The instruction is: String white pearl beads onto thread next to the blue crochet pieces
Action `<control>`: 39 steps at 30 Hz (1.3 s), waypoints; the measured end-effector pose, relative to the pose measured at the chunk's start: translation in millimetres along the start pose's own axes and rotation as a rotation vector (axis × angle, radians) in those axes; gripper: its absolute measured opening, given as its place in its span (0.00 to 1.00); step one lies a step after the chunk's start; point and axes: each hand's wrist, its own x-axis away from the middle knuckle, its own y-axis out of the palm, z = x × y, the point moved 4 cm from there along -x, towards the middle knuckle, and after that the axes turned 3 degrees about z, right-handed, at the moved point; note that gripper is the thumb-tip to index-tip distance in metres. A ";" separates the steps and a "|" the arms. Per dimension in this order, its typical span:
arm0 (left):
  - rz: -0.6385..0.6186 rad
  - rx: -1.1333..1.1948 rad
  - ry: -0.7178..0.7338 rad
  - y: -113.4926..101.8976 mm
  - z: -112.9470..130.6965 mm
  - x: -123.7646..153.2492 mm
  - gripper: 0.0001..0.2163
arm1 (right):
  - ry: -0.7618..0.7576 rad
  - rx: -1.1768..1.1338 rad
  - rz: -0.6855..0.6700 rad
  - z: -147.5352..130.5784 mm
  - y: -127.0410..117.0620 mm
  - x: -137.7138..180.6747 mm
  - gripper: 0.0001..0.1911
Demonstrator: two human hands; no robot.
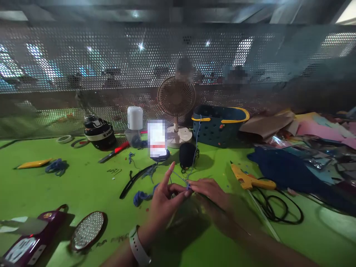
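Note:
Above the green table, my left hand (162,202) pinches a small blue-purple piece of crochet (188,186) between thumb and fingers, its index finger raised with yarn running from it. My right hand (213,194) is closed around a thin crochet hook (215,205), whose tip meets the piece; the fingers hide part of both. A strand of blue yarn (197,142) rises from the work to the dark teal basket (211,129). Just left of my left hand lies a small blue yarn bundle (139,197). A dark yarn ball (187,155) sits beyond my hands.
A fan (176,98) and a propped phone (157,139) stand at the back. On the right are a yellow glue gun (249,178) with its cord and dark blue cloth (283,170). A red utility knife (114,152), round mirror-like disc (88,230) and purple power strip (26,241) lie left.

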 end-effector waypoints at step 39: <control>0.119 -0.121 0.180 -1.8 7.7 5.6 0.28 | -0.048 -0.006 0.028 -7.7 1.4 -4.1 0.16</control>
